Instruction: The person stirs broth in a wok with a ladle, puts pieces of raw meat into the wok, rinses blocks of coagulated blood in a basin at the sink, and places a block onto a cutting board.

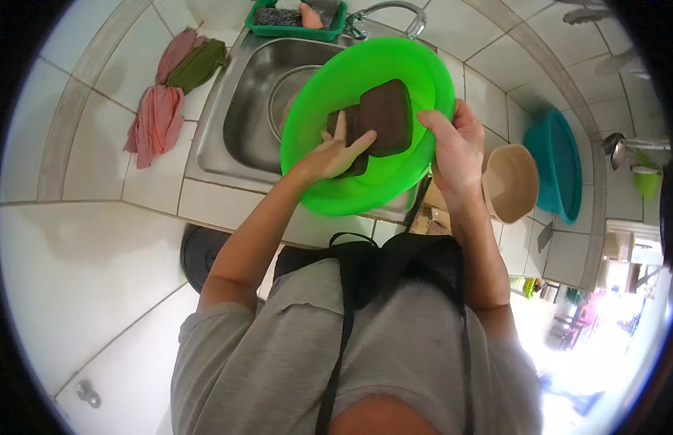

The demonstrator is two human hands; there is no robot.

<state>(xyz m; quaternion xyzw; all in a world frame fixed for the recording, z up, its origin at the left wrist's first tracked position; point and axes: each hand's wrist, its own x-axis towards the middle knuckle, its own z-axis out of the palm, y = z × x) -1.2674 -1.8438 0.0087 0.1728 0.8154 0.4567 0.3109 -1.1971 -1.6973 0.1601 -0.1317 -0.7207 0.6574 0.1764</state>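
Observation:
A bright green plastic basin (384, 196) is tilted over the sink. In it lie two dark brown, rounded-square pieces: the upper brown piece (386, 116) overlaps the lower brown piece (357, 167). I cannot tell what they are. My left hand (329, 154) reaches into the basin with fingers spread over the lower piece, thumb against the upper one's edge. My right hand (458, 145) is closed on the basin's right rim, thumb on the inside.
Behind the basin are a steel sink (238, 109) holding a round metal vessel (278, 98), and a faucet (394, 11). A green tray (296, 30) of scrubbers stands at the back. Cloths (159, 119) lie left; a beige basin (510, 181) and teal basin (558, 167) stand right.

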